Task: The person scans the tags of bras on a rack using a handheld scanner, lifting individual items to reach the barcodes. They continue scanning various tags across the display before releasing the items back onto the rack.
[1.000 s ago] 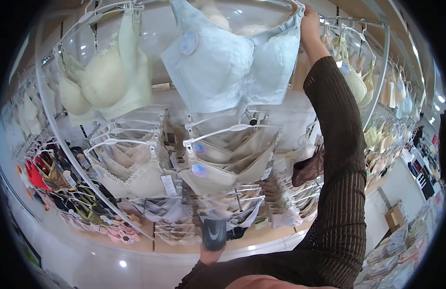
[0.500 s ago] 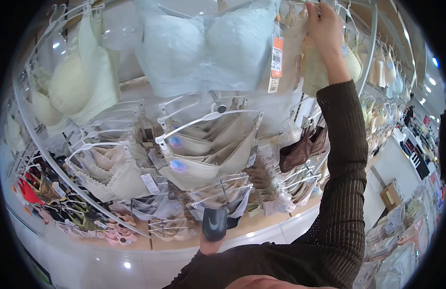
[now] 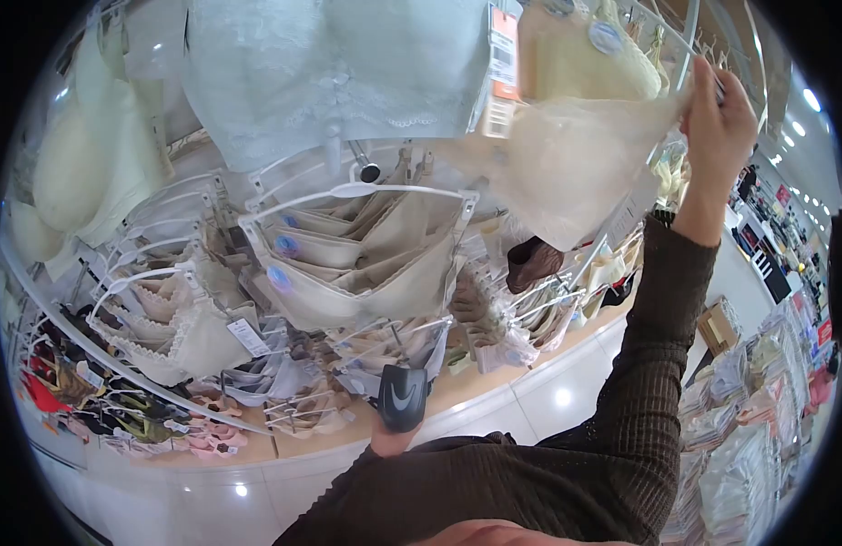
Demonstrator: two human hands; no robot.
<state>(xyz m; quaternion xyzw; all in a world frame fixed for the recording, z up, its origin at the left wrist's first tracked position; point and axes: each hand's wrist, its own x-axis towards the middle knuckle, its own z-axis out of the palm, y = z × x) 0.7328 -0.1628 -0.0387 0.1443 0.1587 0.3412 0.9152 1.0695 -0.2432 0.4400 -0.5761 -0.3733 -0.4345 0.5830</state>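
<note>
My right hand (image 3: 720,114), raised at the upper right, is closed on the upper corner of a beige bra (image 3: 571,168), which hangs blurred and swung out from the rack. Whether the fingers pinch its strap or its hanger is hard to make out. Low in the middle, my left hand (image 3: 394,439) grips a dark grey handheld scanner (image 3: 403,399) whose head points up and away from me. A light blue bra (image 3: 330,77) hangs large in front, with an orange and white price tag (image 3: 503,55) at its right side. Behind the beige one is a pale yellow bra (image 3: 567,59).
Beige bras on white hangers (image 3: 357,264) hang in rows below, with a brown bra (image 3: 533,264) to their right. A metal rod end (image 3: 369,171) sticks out toward me. Bagged garments (image 3: 749,455) fill a display at the right; a cardboard box (image 3: 717,326) stands behind.
My right hand has moved right and down, drawing the beige bra out beside the light blue one. The view has shifted right; my left hand still holds the scanner.
</note>
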